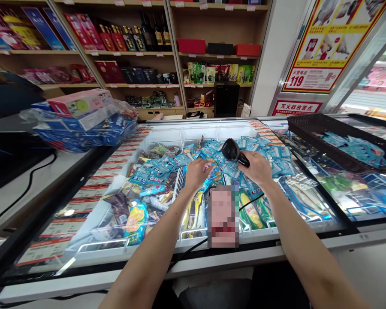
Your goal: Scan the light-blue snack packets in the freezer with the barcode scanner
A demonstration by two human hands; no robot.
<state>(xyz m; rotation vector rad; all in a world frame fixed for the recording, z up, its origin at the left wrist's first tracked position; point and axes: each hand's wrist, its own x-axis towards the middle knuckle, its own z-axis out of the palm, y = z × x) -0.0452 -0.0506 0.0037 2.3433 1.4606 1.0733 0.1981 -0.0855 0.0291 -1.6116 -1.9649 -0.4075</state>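
Note:
In the head view my right hand [257,168] is wrapped round the handle of a black barcode scanner [230,150], its head pointing left and down. My left hand [196,174] hovers at or just over several small light-blue packets [156,169], thumb and fingers apart; whether a fingertip touches a packet I cannot tell. More blue packets [279,154] are spread beyond and beside my right hand on the freezer's glass top [93,206]. A phone-shaped thing with a blurred-out screen [223,216] lies between my forearms. A black cable passes by it.
Wrapped ice creams [137,219] show through the glass. A dark brown basket [328,150] with blue packets stands at the right. Plastic-wrapped blue boxes [86,122] are stacked at the left. Shelves [131,52] with bottles and boxes line the back.

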